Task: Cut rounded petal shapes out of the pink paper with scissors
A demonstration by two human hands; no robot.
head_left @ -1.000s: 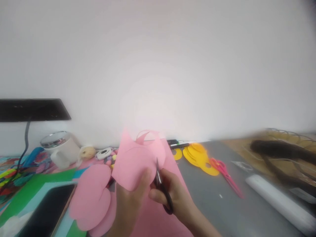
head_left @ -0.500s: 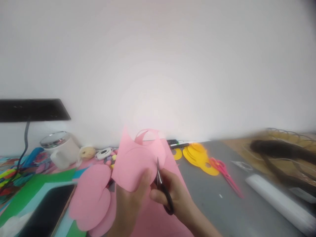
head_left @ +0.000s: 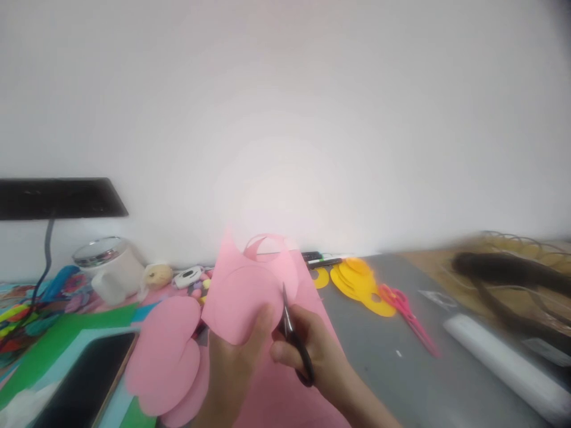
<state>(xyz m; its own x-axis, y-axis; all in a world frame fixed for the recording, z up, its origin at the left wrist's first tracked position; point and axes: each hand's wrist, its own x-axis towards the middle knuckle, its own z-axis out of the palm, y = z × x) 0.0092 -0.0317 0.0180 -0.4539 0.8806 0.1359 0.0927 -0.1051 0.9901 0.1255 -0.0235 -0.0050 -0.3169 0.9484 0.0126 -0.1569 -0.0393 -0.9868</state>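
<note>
My left hand (head_left: 234, 362) pinches the lower edge of a pink paper sheet (head_left: 243, 294) and holds it upright above the table. My right hand (head_left: 319, 353) grips small black-handled scissors (head_left: 292, 336), whose blades point up into the sheet's right side along a curved cut. A thin curled pink strip hangs at the sheet's top. Beneath my hands lies a larger pink sheet (head_left: 285, 398), and cut pink rounded shapes (head_left: 165, 351) rest to the left.
A phone (head_left: 87, 383) lies on green and blue paper at lower left. A white mug (head_left: 109, 267) stands behind it. Yellow cut-outs (head_left: 359, 282), pink scissors (head_left: 408, 315), markers (head_left: 321, 260) and a white roll (head_left: 504, 365) lie to the right.
The pink sheet has turned very slightly in my left hand as the scissors stay in the cut. Everything else is as it was.
</note>
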